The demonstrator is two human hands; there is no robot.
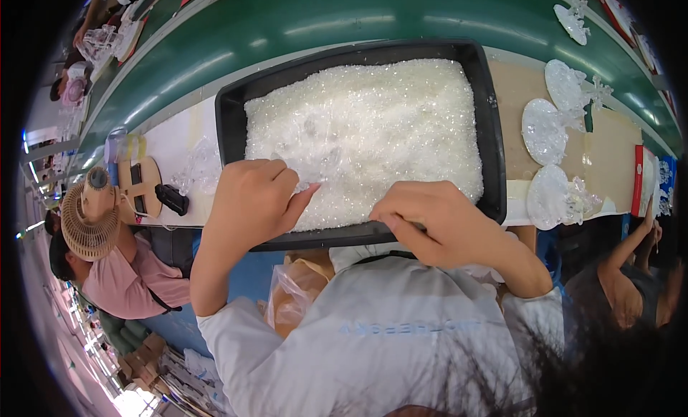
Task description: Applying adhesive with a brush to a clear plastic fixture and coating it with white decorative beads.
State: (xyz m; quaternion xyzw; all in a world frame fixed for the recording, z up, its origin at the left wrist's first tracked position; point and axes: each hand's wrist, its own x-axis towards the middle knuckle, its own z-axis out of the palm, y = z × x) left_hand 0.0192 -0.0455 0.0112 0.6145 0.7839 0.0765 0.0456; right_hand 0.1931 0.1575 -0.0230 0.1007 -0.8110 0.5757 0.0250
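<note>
A black tray (494, 130) filled with glittering, clear-white granules (387, 123) lies in front of me. Over its near left part, my left hand (254, 198) is closed, thumb and fingertips pinching a clear, glassy piece (304, 188). The full shape of that piece cannot be made out against the granules. Just beyond those fingertips the granules look disturbed, with clear shapes half sunk in them. My right hand (437, 220) is over the near rim, right of the middle, its fingers curled together. What it may hold is hidden.
Clear round-based ornaments (545, 130) stand on cardboard at the right; more clear pieces (201, 166) lie left of the tray. Beyond runs a green conveyor belt (322, 33). A beige fan (92, 205) and a person in pink (129, 281) are at the left, another person (631, 288) at the right.
</note>
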